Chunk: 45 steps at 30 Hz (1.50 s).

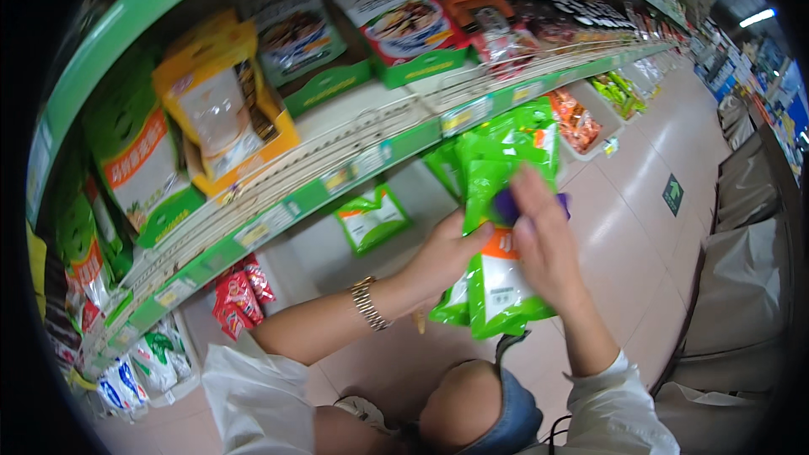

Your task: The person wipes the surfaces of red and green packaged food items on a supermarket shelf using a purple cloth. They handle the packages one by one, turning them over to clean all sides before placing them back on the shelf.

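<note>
My left hand grips the left side of several green plastic food packets, its thumb over the front one. The packets overlap, with white and orange panels and a barcode on the front. Over their right side lies my right hand, slightly blurred, its fingers pointing up. A purple thing shows behind its fingers; what it is I cannot tell. Whether the right hand grips a packet is not clear. More green packets lie just above, by the shelf edge. A gold wristwatch is on my left wrist.
A green-edged shelf with boxed food packets runs across the view. Below it, bins hold a green packet, red packets, orange packets and white bags. Grey covered goods line the right side of the tiled floor.
</note>
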Each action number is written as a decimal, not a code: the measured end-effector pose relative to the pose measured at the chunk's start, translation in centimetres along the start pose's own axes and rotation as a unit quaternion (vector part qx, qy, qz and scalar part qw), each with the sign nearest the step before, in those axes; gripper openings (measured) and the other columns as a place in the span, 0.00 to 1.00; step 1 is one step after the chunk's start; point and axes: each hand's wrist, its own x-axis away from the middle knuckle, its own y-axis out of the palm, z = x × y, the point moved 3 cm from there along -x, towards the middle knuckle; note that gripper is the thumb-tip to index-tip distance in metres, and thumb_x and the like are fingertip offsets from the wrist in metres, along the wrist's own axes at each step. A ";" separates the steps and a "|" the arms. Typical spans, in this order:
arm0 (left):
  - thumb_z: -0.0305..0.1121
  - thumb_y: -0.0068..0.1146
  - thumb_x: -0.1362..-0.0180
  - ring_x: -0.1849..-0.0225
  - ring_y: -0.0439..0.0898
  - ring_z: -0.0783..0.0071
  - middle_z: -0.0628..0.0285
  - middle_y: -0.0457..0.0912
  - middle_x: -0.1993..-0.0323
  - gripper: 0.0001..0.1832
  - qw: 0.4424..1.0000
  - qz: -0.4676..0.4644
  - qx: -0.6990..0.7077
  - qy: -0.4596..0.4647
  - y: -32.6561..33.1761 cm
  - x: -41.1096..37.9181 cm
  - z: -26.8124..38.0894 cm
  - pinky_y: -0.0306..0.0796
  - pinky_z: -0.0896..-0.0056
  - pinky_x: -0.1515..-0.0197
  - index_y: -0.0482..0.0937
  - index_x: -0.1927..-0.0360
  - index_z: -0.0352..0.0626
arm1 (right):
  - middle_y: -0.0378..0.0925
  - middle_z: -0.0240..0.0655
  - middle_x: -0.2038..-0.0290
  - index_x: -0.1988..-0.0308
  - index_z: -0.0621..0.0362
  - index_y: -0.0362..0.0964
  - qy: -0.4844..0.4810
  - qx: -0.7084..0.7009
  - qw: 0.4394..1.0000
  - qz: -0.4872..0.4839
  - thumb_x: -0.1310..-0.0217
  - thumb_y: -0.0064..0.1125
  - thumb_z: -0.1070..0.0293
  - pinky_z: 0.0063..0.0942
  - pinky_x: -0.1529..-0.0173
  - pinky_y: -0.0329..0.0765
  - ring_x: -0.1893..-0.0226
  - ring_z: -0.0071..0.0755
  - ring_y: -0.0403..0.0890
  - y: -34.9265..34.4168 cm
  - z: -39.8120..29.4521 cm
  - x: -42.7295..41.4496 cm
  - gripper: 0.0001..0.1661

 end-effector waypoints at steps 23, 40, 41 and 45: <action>0.30 0.46 0.38 0.51 0.73 0.73 0.61 0.72 0.50 0.18 0.924 0.263 0.233 0.148 2.8 -5.7 -11.3 0.68 0.72 0.50 0.64 0.45 0.37 | 0.77 0.43 0.63 0.59 0.62 0.72 0.251 0.123 0.924 0.262 0.41 0.49 0.69 0.22 0.65 0.71 0.69 0.29 0.76 -6.8 18.2 11.7 0.12; 0.38 0.49 0.39 0.52 0.75 0.66 0.56 0.73 0.50 0.23 0.926 0.164 0.321 0.114 0.0 -4.0 -9.0 0.72 0.64 0.51 0.63 0.45 0.36 | 0.72 0.31 0.81 0.73 0.64 0.72 0.273 -0.104 0.955 0.052 0.46 0.60 0.70 0.19 0.72 0.68 0.79 0.19 0.69 -3.7 7.0 6.0 0.09; 0.38 0.49 0.39 0.52 0.75 0.65 0.56 0.73 0.50 0.23 0.926 0.170 0.314 0.119 -0.2 -3.7 -8.6 0.72 0.64 0.51 0.63 0.45 0.35 | 0.72 0.31 0.81 0.73 0.64 0.73 0.263 -0.103 0.957 0.072 0.46 0.60 0.70 0.18 0.72 0.68 0.79 0.18 0.70 -3.8 6.9 5.2 0.08; 0.39 0.46 0.38 0.49 0.74 0.60 0.53 0.71 0.46 0.23 0.916 0.158 0.358 0.094 -2.1 -3.1 -8.5 0.70 0.59 0.48 0.64 0.44 0.36 | 0.70 0.28 0.81 0.74 0.63 0.72 0.233 -0.085 0.960 0.130 0.45 0.59 0.70 0.19 0.73 0.66 0.79 0.17 0.67 -4.8 6.6 2.1 0.08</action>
